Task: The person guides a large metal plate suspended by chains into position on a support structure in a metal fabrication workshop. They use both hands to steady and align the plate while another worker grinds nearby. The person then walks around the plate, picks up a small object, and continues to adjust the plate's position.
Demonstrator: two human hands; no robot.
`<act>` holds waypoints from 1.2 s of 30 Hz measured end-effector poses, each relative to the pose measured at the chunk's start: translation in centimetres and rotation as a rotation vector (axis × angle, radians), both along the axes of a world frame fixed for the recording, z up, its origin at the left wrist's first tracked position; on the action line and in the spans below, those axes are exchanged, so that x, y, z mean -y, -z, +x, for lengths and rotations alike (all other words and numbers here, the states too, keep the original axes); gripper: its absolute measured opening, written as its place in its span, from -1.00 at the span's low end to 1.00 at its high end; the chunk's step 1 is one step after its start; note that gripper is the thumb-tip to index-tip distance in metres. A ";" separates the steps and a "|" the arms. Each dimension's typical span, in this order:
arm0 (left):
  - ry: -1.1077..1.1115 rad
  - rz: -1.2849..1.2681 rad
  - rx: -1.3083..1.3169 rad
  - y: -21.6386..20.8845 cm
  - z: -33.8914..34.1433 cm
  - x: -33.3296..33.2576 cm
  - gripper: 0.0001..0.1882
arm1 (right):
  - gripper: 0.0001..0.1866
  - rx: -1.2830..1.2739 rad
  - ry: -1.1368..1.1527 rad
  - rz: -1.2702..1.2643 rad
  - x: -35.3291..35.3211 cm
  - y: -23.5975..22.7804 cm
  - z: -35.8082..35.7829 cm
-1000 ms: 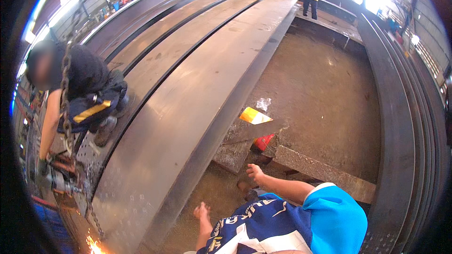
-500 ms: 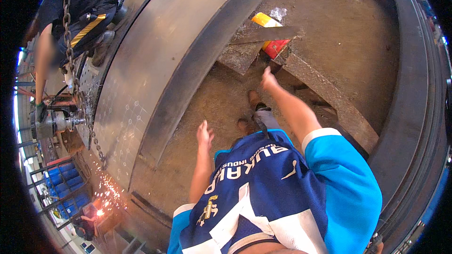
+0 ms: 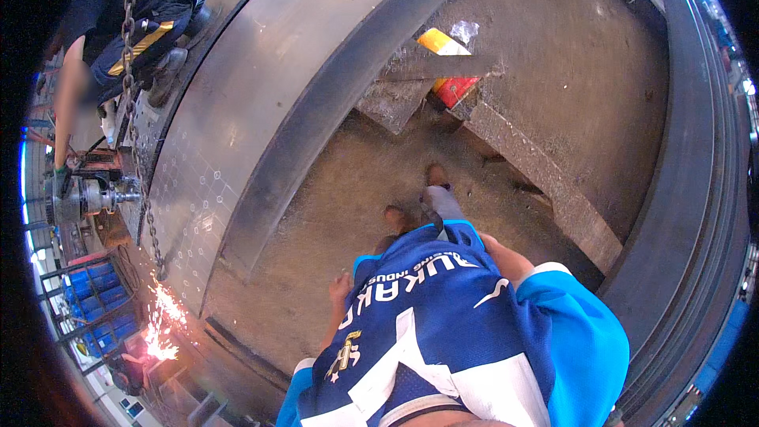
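From where I stand, the wearer's left hand (image 3: 341, 288) hangs low beside the blue jersey (image 3: 443, 292), its grip slack and released over the brown floor (image 3: 332, 198). The right hand (image 3: 489, 243) is tucked against the jersey's other edge, mostly hidden — I can't tell whether that grip is loose or clenched. The nearest big piece to the left hand is the long steel beam (image 3: 324, 103), slanting away on the wearer's left, well apart from the fingers; pale circles and lines mark its near end.

Ahead of the boots (image 3: 436, 174), a yellow-and-red container (image 3: 455, 90) lies with a flat strip (image 3: 431, 68) across it. More long beams (image 3: 684, 166) line the right. Over on the far left, a co-worker (image 3: 150, 0) leans beyond a hanging chain (image 3: 129, 32), one gloved hand at a machine (image 3: 99, 196) — and below, sparks (image 3: 162, 340) spray brightly.
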State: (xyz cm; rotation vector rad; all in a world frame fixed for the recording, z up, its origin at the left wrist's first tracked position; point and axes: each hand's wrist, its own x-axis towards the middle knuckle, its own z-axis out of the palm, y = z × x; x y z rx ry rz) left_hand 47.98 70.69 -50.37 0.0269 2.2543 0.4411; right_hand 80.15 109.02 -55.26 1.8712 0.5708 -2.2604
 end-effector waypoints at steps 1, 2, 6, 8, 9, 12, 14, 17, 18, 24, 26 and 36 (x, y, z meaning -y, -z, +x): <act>0.086 0.044 -0.094 -0.4 -0.1 -2.9 -0.51 | -0.66 0.005 -0.084 0.021 -0.5 -0.6 1.1; 0.046 0.190 -0.136 -0.9 -0.2 -5.8 -0.52 | -0.66 0.011 -0.165 0.043 -1.9 -1.1 1.8; -0.239 0.437 0.084 -2.5 -1.2 -19.0 -0.56 | -0.71 0.030 -0.723 0.382 -13.4 -2.7 1.8; -0.259 0.451 0.049 -3.6 -1.1 -24.1 -0.54 | -0.66 -0.016 -0.337 0.326 -19.8 -3.6 0.4; -0.275 0.464 0.029 -4.1 -1.1 -26.5 -0.53 | -0.65 -0.060 -0.241 0.389 -22.6 -4.3 -0.2; -0.345 0.480 0.004 -5.8 0.4 -32.2 -0.52 | -0.58 -0.081 -0.263 0.664 -30.0 -6.1 -2.0; -0.239 0.499 -0.034 -6.7 2.3 -35.3 -0.52 | -0.59 -0.172 -0.153 0.706 -33.1 -6.5 -2.2; -0.247 0.515 0.001 -7.4 6.5 -38.4 -0.53 | -0.58 -0.160 -0.168 0.682 -35.1 -5.2 -0.3; -0.227 0.516 -0.014 -7.4 8.0 -38.9 -0.53 | -0.57 -0.147 -0.186 0.652 -35.3 -4.3 0.8; -0.058 0.387 0.077 -4.4 13.2 -34.9 -0.59 | -0.61 -0.196 -0.253 0.743 -31.9 0.7 10.2; -0.053 0.339 0.074 -3.2 12.9 -31.9 -0.61 | -0.62 -0.065 -0.111 0.457 -30.3 1.4 11.8; -0.355 0.325 0.061 -1.5 13.9 -22.1 -0.74 | -0.74 0.011 -0.744 0.773 -16.2 -0.5 15.9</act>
